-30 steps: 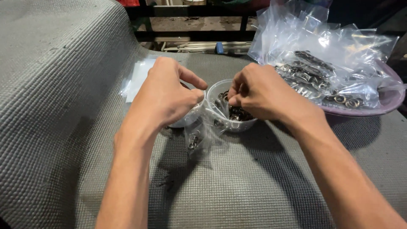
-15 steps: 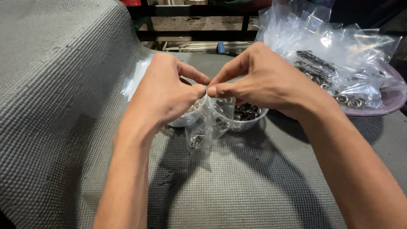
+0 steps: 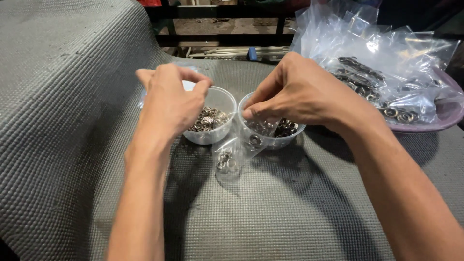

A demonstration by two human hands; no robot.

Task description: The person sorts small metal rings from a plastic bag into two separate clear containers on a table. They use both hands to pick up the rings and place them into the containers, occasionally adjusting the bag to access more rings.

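Note:
Two clear plastic cups stand side by side on a grey mat (image 3: 290,212). The left cup (image 3: 223,99) holds silver metal rings, the right cup (image 3: 290,140) darker ones. My right hand (image 3: 299,92) pinches the top of a small clear bag (image 3: 227,162) between thumb and fingertips, at the near rim of the right cup. The bag hangs down in front of the cups with a few rings inside. My left hand (image 3: 169,101) hovers over the left cup, fingers curved and apart, with nothing visible in them.
A pinkish shallow tray (image 3: 435,123) at the back right is heaped with clear bags of rings (image 3: 372,63). The grey mat rises in a hump (image 3: 63,72) on the left. Dark metal bars (image 3: 217,38) run behind the table edge.
My hands met above the cups half a second ago, both at the bag's mouth. The left hand has since let go and moved left over the left cup; the right hand has dropped lower, holding the bag.

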